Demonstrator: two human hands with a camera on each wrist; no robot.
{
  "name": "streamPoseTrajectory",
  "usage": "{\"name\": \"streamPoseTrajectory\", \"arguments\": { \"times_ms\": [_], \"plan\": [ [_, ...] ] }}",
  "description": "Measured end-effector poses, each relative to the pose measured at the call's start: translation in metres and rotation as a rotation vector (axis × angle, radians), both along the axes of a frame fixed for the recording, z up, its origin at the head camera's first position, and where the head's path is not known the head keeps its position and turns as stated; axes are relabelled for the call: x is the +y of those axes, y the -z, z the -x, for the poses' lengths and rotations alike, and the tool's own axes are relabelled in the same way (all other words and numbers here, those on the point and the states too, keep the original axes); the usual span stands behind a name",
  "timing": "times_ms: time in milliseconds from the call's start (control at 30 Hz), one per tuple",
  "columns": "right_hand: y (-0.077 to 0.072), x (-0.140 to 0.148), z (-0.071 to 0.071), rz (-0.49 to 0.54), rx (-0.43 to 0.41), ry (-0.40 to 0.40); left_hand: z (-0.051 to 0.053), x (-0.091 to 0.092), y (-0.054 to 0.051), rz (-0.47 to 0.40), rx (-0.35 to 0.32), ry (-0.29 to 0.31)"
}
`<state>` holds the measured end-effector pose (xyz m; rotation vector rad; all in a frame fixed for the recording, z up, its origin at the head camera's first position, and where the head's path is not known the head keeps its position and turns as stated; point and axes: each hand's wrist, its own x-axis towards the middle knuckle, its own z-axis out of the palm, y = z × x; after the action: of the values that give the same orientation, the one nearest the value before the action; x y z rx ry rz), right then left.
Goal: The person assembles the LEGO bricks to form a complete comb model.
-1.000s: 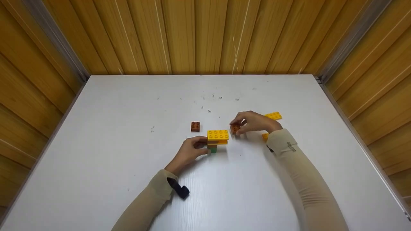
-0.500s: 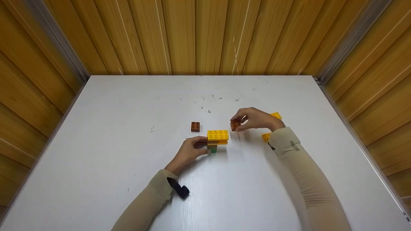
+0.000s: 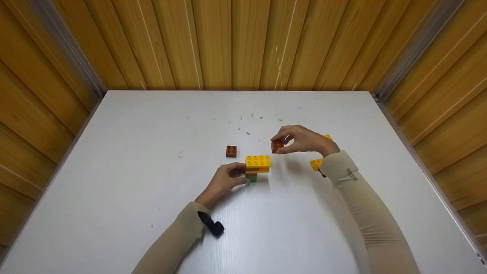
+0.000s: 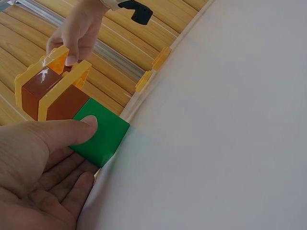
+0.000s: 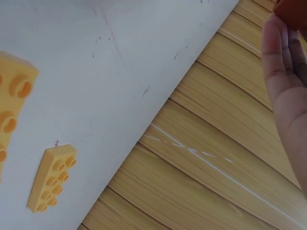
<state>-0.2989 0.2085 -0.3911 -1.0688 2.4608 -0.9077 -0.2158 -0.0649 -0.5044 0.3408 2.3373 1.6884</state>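
My left hand (image 3: 225,179) grips the lower part of a stack of toy building bricks that stands on the table. In the left wrist view, its thumb lies on the green brick (image 4: 101,132) at the bottom; brown bricks (image 4: 68,103) alternate with yellow plates (image 4: 29,86) above it. To the right of the stack, my right hand (image 3: 304,140) pinches a brown brick (image 3: 277,146) between thumb and fingers, held above the table. Behind the stack a second brown brick (image 3: 231,151) lies on the table, studs up.
Two yellow plates lie on the right, partly hidden by the right arm: one nearer plate (image 3: 315,164) and one farther plate (image 3: 327,137). A wood-look panel wall (image 3: 243,45) rises behind the white table (image 3: 159,125). Panels also flank it left and right.
My right hand has lifted the brown brick off the table and moved it slightly up and away. My left hand and the stack have stayed in place.
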Motion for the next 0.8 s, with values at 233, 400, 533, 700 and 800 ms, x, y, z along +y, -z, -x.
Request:
{"name": "streamPoseTrajectory", "arguments": {
  "times_ms": [233, 400, 533, 700, 800],
  "plan": [
    [-0.005, -0.006, -0.004, 0.027, 0.052, -0.038, 0.000, 0.000, 0.001, -0.026, 0.003, 0.006],
    [-0.010, -0.009, -0.006, 0.024, 0.077, -0.061, -0.001, 0.000, -0.001, -0.012, 0.005, 0.007],
    [-0.013, -0.013, -0.009, 0.019, 0.104, -0.080, -0.001, 0.000, -0.002, -0.007, 0.006, 0.010],
    [-0.015, -0.017, -0.011, 0.028, 0.114, -0.106, 0.000, 0.000, -0.002, -0.004, -0.002, 0.008],
    [-0.016, -0.020, -0.012, 0.031, 0.111, -0.121, 0.000, 0.000, -0.001, -0.004, 0.000, 0.008]
  ]
}}
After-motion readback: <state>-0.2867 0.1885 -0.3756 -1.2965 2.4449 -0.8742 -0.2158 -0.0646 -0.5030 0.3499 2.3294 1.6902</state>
